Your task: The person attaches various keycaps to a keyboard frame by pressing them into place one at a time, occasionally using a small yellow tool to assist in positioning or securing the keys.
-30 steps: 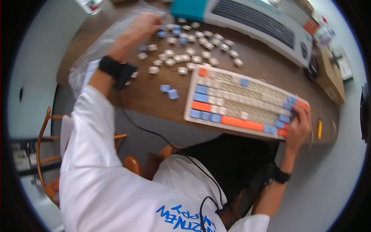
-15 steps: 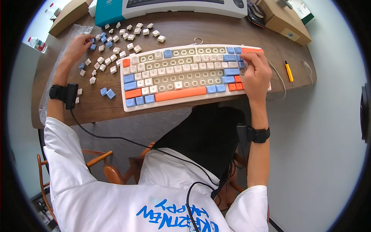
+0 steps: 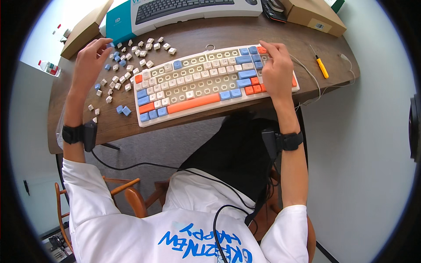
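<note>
A white-cased keyboard (image 3: 206, 106) lies partly filled with white, blue and orange keycaps; many bare switches show in its rows. My right hand (image 3: 277, 68) is over its right end, fingers curled beside an orange keycap (image 3: 262, 50). Whatever those fingers may hold is hidden. My left hand (image 3: 90, 61) is above the far left of the table, thumb and forefinger closing around a small blue keycap (image 3: 111, 45). Loose white and blue keycaps (image 3: 115, 79) are scattered between that hand and the keyboard. Two blue ones (image 3: 126, 111) lie near the keyboard's left edge.
At the back stands a teal and white keyboard box (image 3: 184, 15), with cardboard boxes (image 3: 315, 19) on either side. A yellow-handled screwdriver (image 3: 322, 68) and a pale cable (image 3: 313, 79) lie to the right. A bottle (image 3: 50, 68) is at far left.
My left hand has lifted off the keycap pile with its fingers less bent. My right hand has shifted toward the keyboard's far right corner. The whole view has tilted slightly.
</note>
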The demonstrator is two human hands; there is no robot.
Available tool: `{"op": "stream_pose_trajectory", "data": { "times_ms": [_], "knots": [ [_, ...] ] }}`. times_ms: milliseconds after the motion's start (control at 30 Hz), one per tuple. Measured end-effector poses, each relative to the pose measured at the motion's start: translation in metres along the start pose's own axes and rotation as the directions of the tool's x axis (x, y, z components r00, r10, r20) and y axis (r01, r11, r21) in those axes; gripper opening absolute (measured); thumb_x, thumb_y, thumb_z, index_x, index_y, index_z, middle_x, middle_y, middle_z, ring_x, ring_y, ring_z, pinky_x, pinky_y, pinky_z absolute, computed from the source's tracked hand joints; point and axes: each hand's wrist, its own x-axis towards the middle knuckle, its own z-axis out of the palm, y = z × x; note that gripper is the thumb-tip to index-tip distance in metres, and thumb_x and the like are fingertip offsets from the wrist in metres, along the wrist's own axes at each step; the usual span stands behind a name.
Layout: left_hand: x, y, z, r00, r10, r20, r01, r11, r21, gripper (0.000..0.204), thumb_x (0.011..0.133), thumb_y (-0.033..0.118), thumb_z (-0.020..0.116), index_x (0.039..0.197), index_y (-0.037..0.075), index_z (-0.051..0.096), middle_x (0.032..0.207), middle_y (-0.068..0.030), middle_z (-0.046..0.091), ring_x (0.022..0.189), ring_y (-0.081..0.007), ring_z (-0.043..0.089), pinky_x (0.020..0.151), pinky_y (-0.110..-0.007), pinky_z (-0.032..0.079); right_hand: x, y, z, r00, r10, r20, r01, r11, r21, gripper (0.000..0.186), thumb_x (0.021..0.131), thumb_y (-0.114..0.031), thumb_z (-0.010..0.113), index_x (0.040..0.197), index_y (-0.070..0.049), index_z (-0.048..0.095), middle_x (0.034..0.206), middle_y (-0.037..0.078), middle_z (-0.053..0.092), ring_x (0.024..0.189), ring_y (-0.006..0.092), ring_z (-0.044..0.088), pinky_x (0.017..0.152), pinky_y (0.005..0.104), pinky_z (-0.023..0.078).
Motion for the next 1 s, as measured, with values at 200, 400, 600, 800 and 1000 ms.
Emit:
{"op": "stream_pose_trajectory", "data": {
  "times_ms": [200,400,600,800,1000],
  "knots": [
    [-0.040,0.111,0.007,0.989,0.145,-0.026,-0.147,0.973,-0.179,0.023,0.092,0.009,0.076,0.114,0.005,0.074,0.097,-0.0099,0.072,0.086,-0.0172,0.071,0.076,-0.032,0.057,0.000,0.006,0.004,0.990,-0.115,0.087,0.127,0.980,-0.156,0.042,0.088,-0.001,0.058,0.127,-0.004,0.072,0.121,0.016,0.066,0.113,0.0361,0.056,0.101,0.0435,0.048],
    [-0.072,0.173,0.036,0.971,0.236,-0.048,-0.238,0.908,-0.344,0.023,0.090,0.007,0.076,0.112,0.004,0.072,0.094,-0.0093,0.071,0.087,-0.0225,0.070,0.078,-0.036,0.056,0.000,-0.003,0.006,0.984,-0.118,0.131,0.144,0.967,-0.209,0.041,0.094,-0.026,0.066,0.127,-0.002,0.071,0.125,0.013,0.067,0.115,0.0342,0.054,0.105,0.0436,0.046],
    [-0.078,0.195,0.059,0.961,0.267,-0.067,-0.268,0.853,-0.447,0.025,0.089,0.001,0.075,0.113,0.003,0.072,0.097,-0.0087,0.070,0.086,-0.0185,0.067,0.074,-0.030,0.053,-0.001,-0.001,0.003,0.980,-0.126,0.154,0.162,0.956,-0.244,0.040,0.092,-0.029,0.069,0.120,-0.001,0.073,0.124,0.012,0.067,0.115,0.0335,0.054,0.105,0.0430,0.045],
    [-0.084,0.202,0.092,0.989,0.128,-0.075,-0.148,0.831,-0.537,0.024,0.089,0.001,0.076,0.113,0.003,0.072,0.098,-0.0094,0.070,0.087,-0.0204,0.067,0.074,-0.031,0.054,-0.001,-0.001,0.006,0.975,-0.180,0.133,0.210,0.944,-0.255,0.037,0.091,-0.027,0.069,0.116,0.000,0.072,0.121,0.012,0.068,0.114,0.0334,0.054,0.104,0.0434,0.045],
    [-0.087,0.200,0.103,0.963,0.206,-0.172,-0.260,0.872,-0.415,0.025,0.088,0.001,0.076,0.113,0.003,0.071,0.101,-0.0111,0.070,0.092,-0.0249,0.066,0.078,-0.034,0.055,0.000,-0.002,0.006,0.970,-0.195,0.144,0.226,0.941,-0.252,0.037,0.091,-0.025,0.069,0.116,0.002,0.070,0.120,0.013,0.069,0.113,0.0331,0.056,0.103,0.0433,0.046]
  ]
}}
